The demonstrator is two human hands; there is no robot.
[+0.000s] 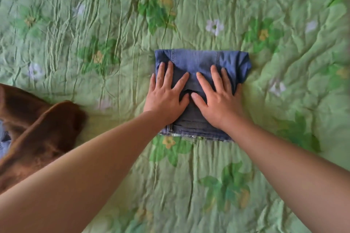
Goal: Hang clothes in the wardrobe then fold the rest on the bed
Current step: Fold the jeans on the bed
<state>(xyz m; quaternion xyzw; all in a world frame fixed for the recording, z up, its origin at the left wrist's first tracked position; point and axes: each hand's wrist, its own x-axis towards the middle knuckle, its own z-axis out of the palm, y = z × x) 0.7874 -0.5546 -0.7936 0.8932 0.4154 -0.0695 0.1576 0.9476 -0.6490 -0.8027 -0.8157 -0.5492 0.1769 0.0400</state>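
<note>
light: bright, even, soft | shadows: faint | focus: centre sharp, edges blurred | distortion: wide-angle bowing at edges

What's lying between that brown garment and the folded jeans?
Nothing but green flowered bedspread, in the head view; the brown garment and folded jeans lie apart.

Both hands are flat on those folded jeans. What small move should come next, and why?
Probably lift both hands away: the left hand and right hand press flat on the folded jeans, already a compact block on the bedspread, while a brown garment lies crumpled to the left.
</note>
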